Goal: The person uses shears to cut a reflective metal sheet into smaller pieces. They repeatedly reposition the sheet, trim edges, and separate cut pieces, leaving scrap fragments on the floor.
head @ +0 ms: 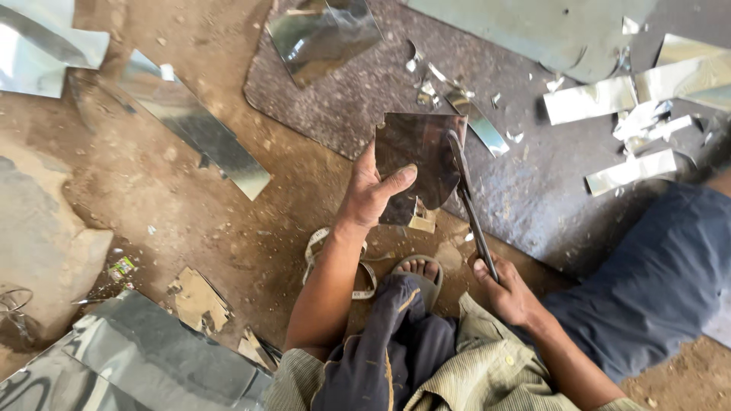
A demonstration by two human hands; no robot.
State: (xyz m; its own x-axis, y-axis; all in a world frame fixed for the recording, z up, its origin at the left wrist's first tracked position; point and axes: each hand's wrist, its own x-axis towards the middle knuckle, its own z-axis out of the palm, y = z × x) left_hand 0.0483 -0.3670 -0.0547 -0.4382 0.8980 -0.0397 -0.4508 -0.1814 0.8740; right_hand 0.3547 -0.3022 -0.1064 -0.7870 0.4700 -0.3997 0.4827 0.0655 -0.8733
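Daylight fell evenly over my work, bright enough, with soft shadows under my arms. The metal strips (609,99) glared white at upper right. The edges bent and blurred slightly.

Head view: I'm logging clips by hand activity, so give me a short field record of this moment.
left hand: grips a dark metal sheet piece, thumb on its face
right hand: holds the handles of long shears, blades at the piece's right edge
surface: dark mat on dirt ground
nearby: shiny metal offcuts; sandalled foot
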